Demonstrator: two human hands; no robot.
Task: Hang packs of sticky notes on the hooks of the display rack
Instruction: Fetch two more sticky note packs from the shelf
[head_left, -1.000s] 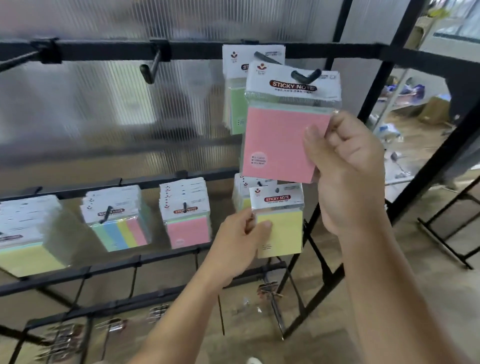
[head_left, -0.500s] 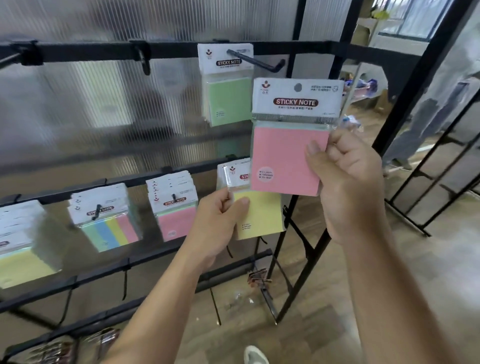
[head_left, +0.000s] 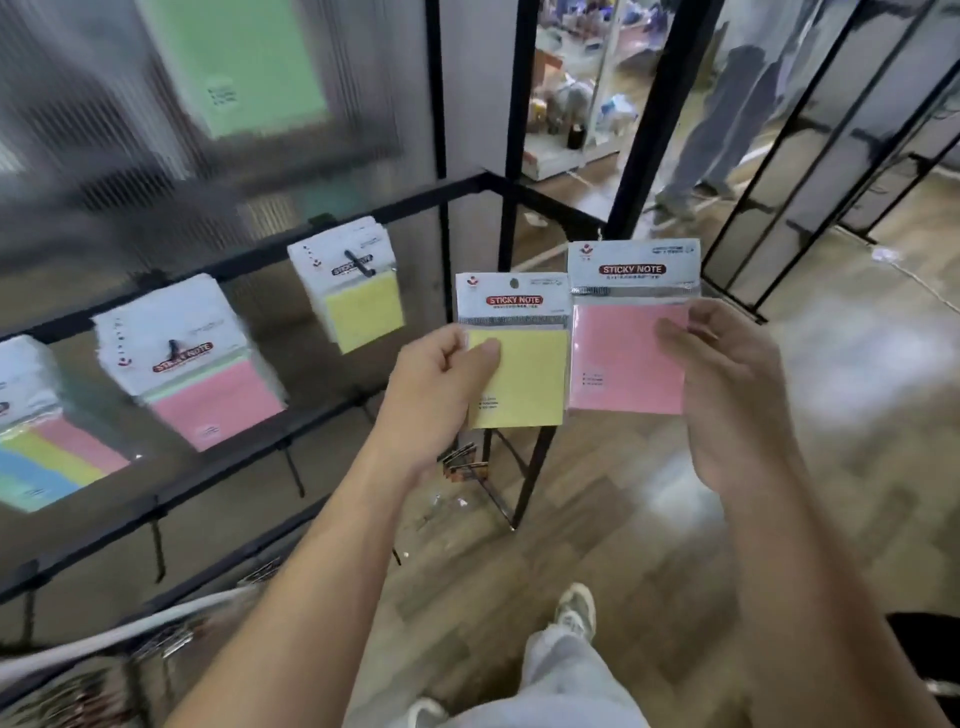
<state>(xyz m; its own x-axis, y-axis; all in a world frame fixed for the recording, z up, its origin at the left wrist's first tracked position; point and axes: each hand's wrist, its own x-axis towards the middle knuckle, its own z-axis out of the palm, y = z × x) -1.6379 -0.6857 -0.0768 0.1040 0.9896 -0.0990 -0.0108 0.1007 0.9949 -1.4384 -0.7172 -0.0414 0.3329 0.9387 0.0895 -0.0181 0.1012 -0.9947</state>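
Your left hand pinches a yellow pack by its left edge, and your right hand grips a pink pack by its right edge. Both packs are side by side, right of the hanging yellow stack and on no hook. You seem between hangings. Next, line the yellow pack's header hole up with that stack's hook and slide it on.

black display rack holds hanging packs: green pack at eleven o'clock, yellow stack ten, pink stack nine, striped stack eight.
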